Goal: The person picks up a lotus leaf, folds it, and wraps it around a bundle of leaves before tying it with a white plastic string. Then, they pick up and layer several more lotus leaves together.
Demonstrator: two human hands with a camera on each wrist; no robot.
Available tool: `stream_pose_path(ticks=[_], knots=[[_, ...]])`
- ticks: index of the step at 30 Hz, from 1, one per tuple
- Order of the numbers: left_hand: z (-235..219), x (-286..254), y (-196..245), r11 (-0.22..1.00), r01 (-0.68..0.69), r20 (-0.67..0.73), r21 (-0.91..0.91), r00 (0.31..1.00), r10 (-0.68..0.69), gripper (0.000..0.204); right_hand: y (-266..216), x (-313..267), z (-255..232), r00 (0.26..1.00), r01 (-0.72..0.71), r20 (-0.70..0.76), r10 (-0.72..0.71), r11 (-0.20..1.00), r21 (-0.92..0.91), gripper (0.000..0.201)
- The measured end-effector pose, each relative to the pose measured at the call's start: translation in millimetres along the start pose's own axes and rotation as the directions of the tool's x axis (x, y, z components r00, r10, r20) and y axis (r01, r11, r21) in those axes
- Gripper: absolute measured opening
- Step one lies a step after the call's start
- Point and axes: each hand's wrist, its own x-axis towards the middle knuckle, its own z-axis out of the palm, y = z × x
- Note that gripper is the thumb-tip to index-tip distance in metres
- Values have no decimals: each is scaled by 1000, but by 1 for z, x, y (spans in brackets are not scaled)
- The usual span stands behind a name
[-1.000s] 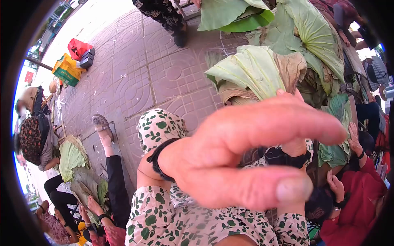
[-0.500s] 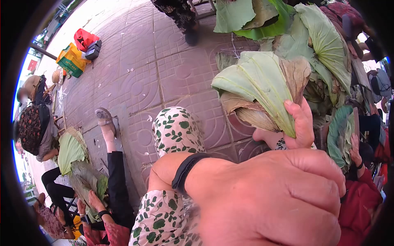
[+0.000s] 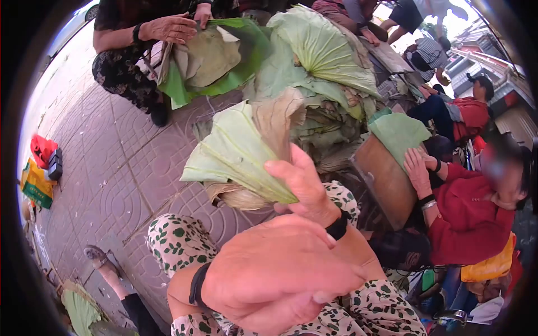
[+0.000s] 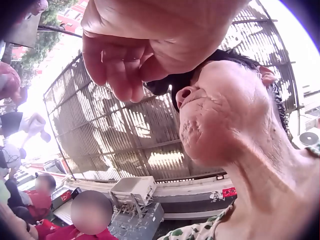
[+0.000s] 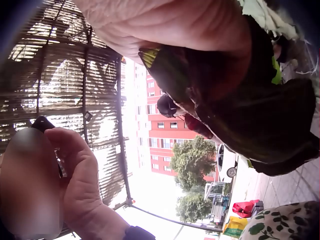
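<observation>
In the head view my left hand (image 3: pixel 272 269) is raised close to the camera, fingers loosely bent, with nothing seen in it. The left wrist view shows the same hand (image 4: pixel 155 40) near a person's chin. Beyond it, my right hand (image 3: pixel 305 187) pinches the narrow end of a folded bundle of leaves, pale green (image 3: pixel 232 148) outside with brown, dry ones among them. From the right wrist view, the bundle (image 5: pixel 245 120) looks dark under the right hand (image 5: pixel 175 25), and the left hand (image 5: pixel 82 180) is beside a blurred face.
A heap of large leaves (image 3: pixel 319 56) lies beyond the bundle. Another person handles leaves (image 3: pixel 218 56) at the upper left. On the right, a person in red (image 3: pixel 471 218) has both hands on a leaf over a brown board (image 3: pixel 381 182). Bags (image 3: pixel 36 182) stand on the paving.
The head view has swung to the right, so the paving and bags sit further left. My left hand has turned and its fingers have loosened. The right hand still pinches the leaf bundle.
</observation>
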Motion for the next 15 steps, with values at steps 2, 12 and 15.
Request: stream_pose_path(ticks=[2,12,15], knots=[[7,-8,-4,998,-13,-62,65,998,17,17,3,0,3,998,53,29,-55,996,75,49],[3,-6,1,998,-58,-116,11,992,59,24,10,1,3,997,33,60,-43,987,159,43],[-3,-5,2,992,-126,-20,17,992,127,25,14,2,4,998,44,45,-51,991,127,44]])
